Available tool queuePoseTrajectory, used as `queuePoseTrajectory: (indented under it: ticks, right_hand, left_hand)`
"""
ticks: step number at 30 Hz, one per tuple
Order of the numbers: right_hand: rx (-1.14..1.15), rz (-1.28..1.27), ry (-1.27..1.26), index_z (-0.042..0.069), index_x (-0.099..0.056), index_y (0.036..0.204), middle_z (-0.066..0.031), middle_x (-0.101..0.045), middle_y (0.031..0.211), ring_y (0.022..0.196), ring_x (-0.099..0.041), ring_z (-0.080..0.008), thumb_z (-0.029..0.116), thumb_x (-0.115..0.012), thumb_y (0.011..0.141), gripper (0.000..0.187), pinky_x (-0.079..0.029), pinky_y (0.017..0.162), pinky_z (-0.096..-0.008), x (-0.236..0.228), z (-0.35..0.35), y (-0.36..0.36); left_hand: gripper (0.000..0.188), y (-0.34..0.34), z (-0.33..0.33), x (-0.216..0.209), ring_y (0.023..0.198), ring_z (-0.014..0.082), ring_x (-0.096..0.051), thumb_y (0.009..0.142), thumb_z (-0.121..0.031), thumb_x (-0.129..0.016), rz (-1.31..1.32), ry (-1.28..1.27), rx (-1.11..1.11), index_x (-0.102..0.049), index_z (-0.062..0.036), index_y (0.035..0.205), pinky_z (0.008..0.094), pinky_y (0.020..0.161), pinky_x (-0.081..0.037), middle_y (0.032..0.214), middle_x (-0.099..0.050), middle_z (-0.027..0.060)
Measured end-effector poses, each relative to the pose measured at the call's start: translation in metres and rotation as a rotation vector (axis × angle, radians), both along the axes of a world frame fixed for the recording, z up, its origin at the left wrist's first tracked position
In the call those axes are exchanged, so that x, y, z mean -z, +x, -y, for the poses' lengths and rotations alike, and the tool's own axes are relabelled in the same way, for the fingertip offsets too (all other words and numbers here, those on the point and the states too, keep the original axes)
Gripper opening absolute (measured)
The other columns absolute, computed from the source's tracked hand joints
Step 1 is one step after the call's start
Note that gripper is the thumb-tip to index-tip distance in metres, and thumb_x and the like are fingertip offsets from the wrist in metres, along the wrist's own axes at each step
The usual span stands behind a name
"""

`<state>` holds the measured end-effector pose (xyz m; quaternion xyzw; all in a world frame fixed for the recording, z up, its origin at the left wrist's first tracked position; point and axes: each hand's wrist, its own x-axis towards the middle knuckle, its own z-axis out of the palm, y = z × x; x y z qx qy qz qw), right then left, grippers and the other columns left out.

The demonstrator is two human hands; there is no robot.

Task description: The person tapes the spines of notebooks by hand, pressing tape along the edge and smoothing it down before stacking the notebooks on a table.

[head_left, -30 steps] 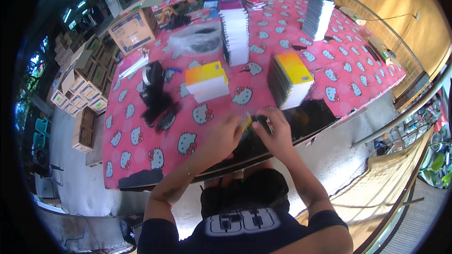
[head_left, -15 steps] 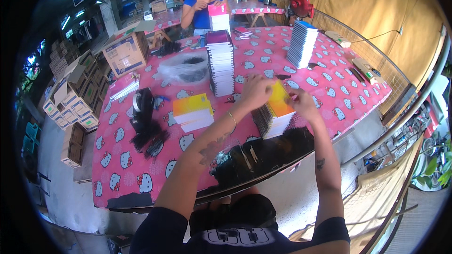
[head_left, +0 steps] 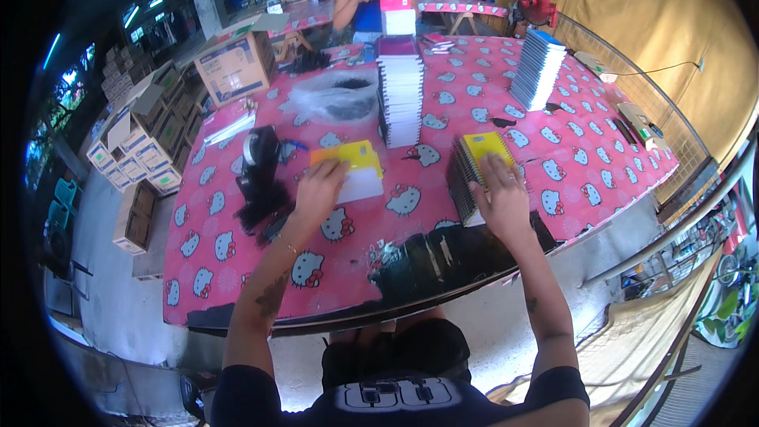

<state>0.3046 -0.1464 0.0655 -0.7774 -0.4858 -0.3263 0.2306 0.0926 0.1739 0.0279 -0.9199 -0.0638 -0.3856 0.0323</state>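
Observation:
A stack of spiral-bound notebooks with a yellow cover on top (head_left: 484, 144) stands near the table's front edge. My right hand (head_left: 504, 194) lies on that top cover, fingers stretched out. To the left sits a low pile of yellow-and-orange-covered notebooks (head_left: 365, 160) with white page edges; no spirals show on it. My left hand (head_left: 319, 190) touches this pile at its left side, fingers reaching over the cover and nothing visibly lifted.
Beyond the hands rises a tall notebook stack (head_left: 402, 99); a blue-topped stack (head_left: 539, 71) stands right. A clear plastic bag (head_left: 332, 99), black tape dispenser (head_left: 259, 154) and black bristly bundle (head_left: 265, 204) lie left. A person (head_left: 368, 4) works across the pink table (head_left: 466, 79).
My left hand has moved from the spiral-bound stack left to the low yellow pile. My right hand has flattened onto the stack's top cover. The view has shifted slightly.

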Motion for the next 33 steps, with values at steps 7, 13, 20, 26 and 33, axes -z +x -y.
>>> queuePoseTrajectory:
  ticks: [7, 13, 20, 26, 33]
  right_hand:
    - [-0.340, -0.352, 0.186, 0.001, -0.060, 0.131, -0.0195, -0.059, 0.135, 0.124, -0.058, -0.0383, 0.006, -0.073, 0.084, 0.049, -0.046, 0.104, -0.0433, 0.010, 0.014, -0.084]
    - [-0.344, -0.491, 0.125, 0.003, -0.065, 0.124, -0.0181, -0.061, 0.131, 0.118, -0.061, -0.0374, 0.006, -0.074, 0.084, 0.041, -0.048, 0.100, -0.0420, 0.056, 0.000, -0.106]
    - [-0.352, -0.602, 0.184, 0.001, -0.059, 0.131, -0.0215, -0.059, 0.131, 0.119, -0.060, -0.0364, 0.005, -0.074, 0.085, 0.049, -0.047, 0.103, -0.0428, 0.060, -0.006, -0.119]
    - [-0.528, -1.152, 0.219, -0.001, -0.057, 0.129, -0.0130, -0.065, 0.119, 0.108, -0.064, -0.0205, -0.003, -0.077, 0.082, 0.051, -0.051, 0.094, -0.0339, 0.108, -0.009, -0.132]
    - [-0.473, -1.259, 0.285, 0.002, -0.062, 0.107, -0.0053, -0.061, 0.103, 0.096, -0.059, -0.0124, -0.004, -0.075, 0.084, 0.027, -0.047, 0.089, -0.0266, 0.126, 0.003, -0.138]
  left_hand:
    - [0.028, -0.012, 0.036, -0.024, 0.094, 0.0272, -0.068, 0.086, -0.015, -0.072, 0.075, 0.090, -0.018, -0.070, -0.0097, 0.114, 0.0401, 0.082, -0.055, 0.102, -0.071, 0.0086]
    - [0.024, 0.005, 0.009, -0.013, 0.089, 0.0259, -0.068, 0.083, -0.014, -0.069, 0.011, -0.033, -0.011, -0.071, -0.0094, 0.106, 0.0416, 0.077, -0.055, 0.095, -0.072, 0.0062]
    - [0.021, -0.010, 0.022, -0.048, 0.092, 0.0277, -0.067, 0.083, -0.016, -0.069, 0.065, -0.072, -0.070, -0.070, -0.0096, 0.103, 0.0414, 0.084, -0.051, 0.097, -0.070, 0.0063]
    - [0.028, -0.052, 0.143, 0.035, 0.103, 0.0299, -0.062, 0.085, -0.018, -0.068, -0.190, -0.188, 0.336, -0.067, -0.0087, 0.111, 0.0450, 0.090, -0.046, 0.105, -0.066, 0.0098]
    - [0.032, -0.090, 0.028, 0.062, 0.099, 0.0357, -0.060, 0.089, -0.019, -0.069, 0.064, -0.283, -0.558, -0.065, -0.0027, 0.116, 0.0489, 0.086, -0.051, 0.104, -0.060, 0.0175]
